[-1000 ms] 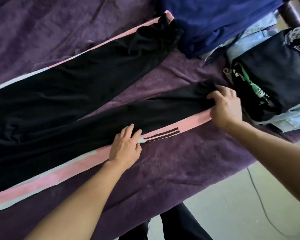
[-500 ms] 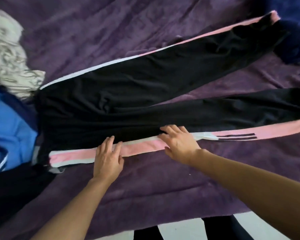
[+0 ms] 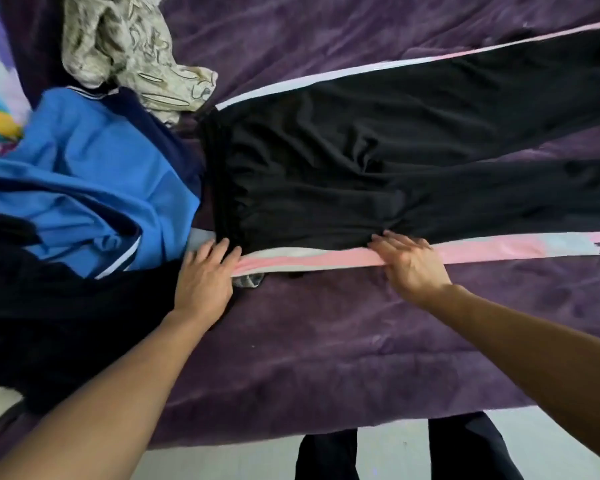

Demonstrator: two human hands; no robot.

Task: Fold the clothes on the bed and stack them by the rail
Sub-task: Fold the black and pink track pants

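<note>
Black track pants (image 3: 378,168) with pink and white side stripes lie spread flat across the purple bedspread (image 3: 326,341), waistband to the left, legs running off the right edge. My left hand (image 3: 205,278) lies flat with straight fingers at the near waistband corner, on the pink stripe's end. My right hand (image 3: 409,265) presses flat on the pink stripe (image 3: 326,261) a little further along the near leg. Neither hand grips the cloth.
A heap of unfolded clothes lies left of the pants: a blue garment (image 3: 84,188), a dark garment (image 3: 49,323) and a cream patterned one (image 3: 129,46). The bed's near edge meets a pale floor (image 3: 239,459), where my dark trouser legs (image 3: 395,452) stand.
Both hands have slid left along the near pink stripe toward the waistband, and my view has swung left, so the folded stack at the right is out of sight.
</note>
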